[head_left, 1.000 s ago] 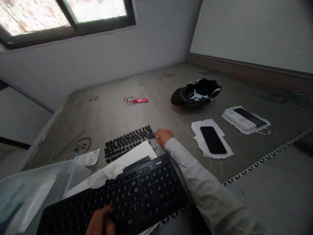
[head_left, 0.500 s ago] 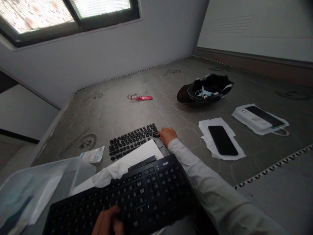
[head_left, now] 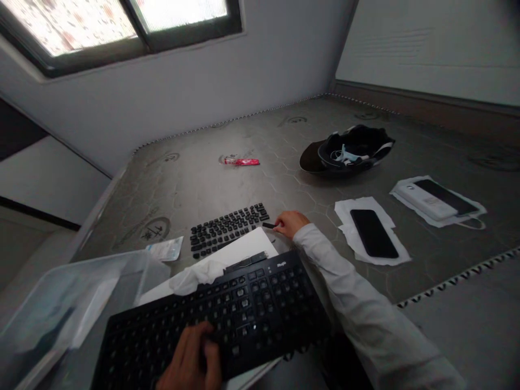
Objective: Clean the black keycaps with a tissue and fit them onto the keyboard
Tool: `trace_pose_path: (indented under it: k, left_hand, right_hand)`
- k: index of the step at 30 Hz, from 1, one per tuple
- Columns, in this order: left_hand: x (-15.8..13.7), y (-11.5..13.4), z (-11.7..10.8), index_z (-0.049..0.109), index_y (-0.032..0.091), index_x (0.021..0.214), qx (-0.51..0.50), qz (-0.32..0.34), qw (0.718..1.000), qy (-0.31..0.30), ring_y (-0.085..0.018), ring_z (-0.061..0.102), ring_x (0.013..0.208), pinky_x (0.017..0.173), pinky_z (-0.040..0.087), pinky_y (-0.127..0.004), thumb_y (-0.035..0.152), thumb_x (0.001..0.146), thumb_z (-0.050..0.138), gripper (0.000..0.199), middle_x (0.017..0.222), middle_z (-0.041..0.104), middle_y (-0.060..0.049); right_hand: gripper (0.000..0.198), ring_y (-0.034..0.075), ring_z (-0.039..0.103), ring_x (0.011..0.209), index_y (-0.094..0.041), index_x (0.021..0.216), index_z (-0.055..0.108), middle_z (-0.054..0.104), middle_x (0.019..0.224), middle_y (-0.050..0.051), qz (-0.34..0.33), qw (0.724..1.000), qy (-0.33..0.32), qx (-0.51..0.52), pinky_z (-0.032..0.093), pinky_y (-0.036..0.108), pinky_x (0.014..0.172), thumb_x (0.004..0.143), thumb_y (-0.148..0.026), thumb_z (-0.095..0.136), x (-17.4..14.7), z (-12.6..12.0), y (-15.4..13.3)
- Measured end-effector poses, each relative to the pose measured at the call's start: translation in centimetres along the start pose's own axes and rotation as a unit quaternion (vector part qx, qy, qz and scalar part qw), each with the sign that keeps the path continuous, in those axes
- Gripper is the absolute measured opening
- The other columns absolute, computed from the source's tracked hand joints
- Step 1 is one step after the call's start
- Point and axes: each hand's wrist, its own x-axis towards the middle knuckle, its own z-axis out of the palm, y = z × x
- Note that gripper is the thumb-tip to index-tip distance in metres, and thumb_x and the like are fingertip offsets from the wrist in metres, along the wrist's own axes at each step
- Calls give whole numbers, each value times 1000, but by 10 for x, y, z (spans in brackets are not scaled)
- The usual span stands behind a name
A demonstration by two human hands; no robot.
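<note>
1. One change noted: half a second ago the right hand (head_left: 290, 223) had its fingertips at the end of the laid-out rows, the piece there hard to separate from its neighbours; now a slim dark key (head_left: 268, 225) shows just beside them.

2. Meaning for the work, as I judge it: a single piece has been picked out of the set, and the sorting is at close, one-at-a-time handling.

3. Right grip: thumb and finger together, pinched on the near end of that key. Whether it is lifted clear of the grey cover (head_left: 284, 184), I cannot tell.

4. Left hand (head_left: 194, 357): at 6 to 7 o'clock on the black keyboard (head_left: 227, 306), little altered since. Thumb and index lie near each other; cannot tell if anything is between them.

5. Keyboard, taken as clock centre: nearest the person, slanted, its right end higher. Many round, bare sockets on the right part; a few paler squares. Left part too dark to read. White lettering at its 1 o'clock corner.

6. Loose keys (head_left: 229, 221): 12 o'clock, close-set dark rows. White sheet (head_left: 254, 245) between, partly under the keyboard; crumpled tissue (head_left: 199, 275) at 11.

7. Clear plastic box (head_left: 136, 271) at 9 to 10; dark phone (head_left: 374, 233) at 2.
</note>
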Motion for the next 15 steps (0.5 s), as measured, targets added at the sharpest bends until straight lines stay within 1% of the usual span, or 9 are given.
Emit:
trace_pose_path:
  k: [1,3,5,7,9,11,13,15]
  left_hand:
    - [2,1,-3,59,23,90,-8,5,1000,-8,-13,64,68,55,46,-19,23,85,42,17,82,67,0]
    - [6,4,-9,58,23,91,-23,0,999,-29,-14,65,72,61,48,-21,24,86,42,17,84,67,0]
    - [10,7,-16,58,22,90,-49,-31,997,-45,-16,65,75,64,49,-24,25,87,41,18,85,67,-2]
    - [14,11,-25,59,22,91,-95,-59,992,-64,-18,65,78,67,50,-26,25,88,40,19,88,67,-2]
    - [18,16,-36,60,22,93,-148,-90,982,-70,-19,64,82,71,50,-28,26,89,41,20,91,67,-3]
    - [20,22,-49,62,21,96,-197,-132,969,-67,-18,63,79,71,49,-28,30,90,43,22,90,67,-3]
    - [21,28,-63,61,22,106,-249,-173,950,-75,-15,60,66,64,48,-26,34,90,47,25,84,67,-1]
    - [20,32,-76,58,23,115,-318,-184,926,-82,-12,58,61,62,47,-23,36,88,53,31,85,67,0]
  right_hand:
    - [19,16,62,77,-24,86,71,71,82,2,1,1000,13,16,42,26,69,77,-39,65,-6,-9,1]
    - [19,15,61,74,-22,85,71,70,78,1,-1,997,68,36,42,26,68,77,-38,65,-22,-31,1]
    - [20,16,61,72,-22,84,71,68,75,0,-12,991,127,50,42,26,65,76,-39,64,-42,-53,-5]
    - [21,15,59,67,-22,83,70,67,72,0,-23,982,175,69,41,26,60,77,-41,62,-67,-73,-20]
    - [23,15,58,63,-22,83,70,67,73,1,-50,975,202,84,40,26,58,78,-42,61,-94,-85,-45]
    - [22,16,59,65,-22,84,68,67,73,1,-93,971,201,91,41,28,60,81,-42,59,-120,-87,-78]
    - [20,18,61,70,-23,84,67,67,76,2,-131,968,190,99,42,30,66,82,-40,58,-143,-80,-115]
    - [18,19,62,74,-23,87,66,68,80,3,-165,964,182,104,41,32,69,83,-39,59,-162,-69,-149]
